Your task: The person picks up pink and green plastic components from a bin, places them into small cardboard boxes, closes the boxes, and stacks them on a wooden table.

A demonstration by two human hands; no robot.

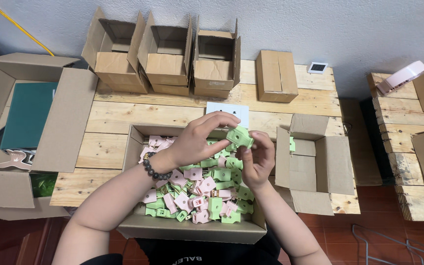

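Wooden pallet table [123,118]; box of pink and green plugs [192,230] nearly full. Left hand [197,140] and right hand [256,162] pinch one green plug [240,137] above it. Side box [315,167] holds one piece; most remain.

Looking steeply down from head height, close over the wooden pallet table [123,115], facing the grey wall [320,24] beyond.

Three open brown cartons [165,54] and a shut one [276,76] line the wall.
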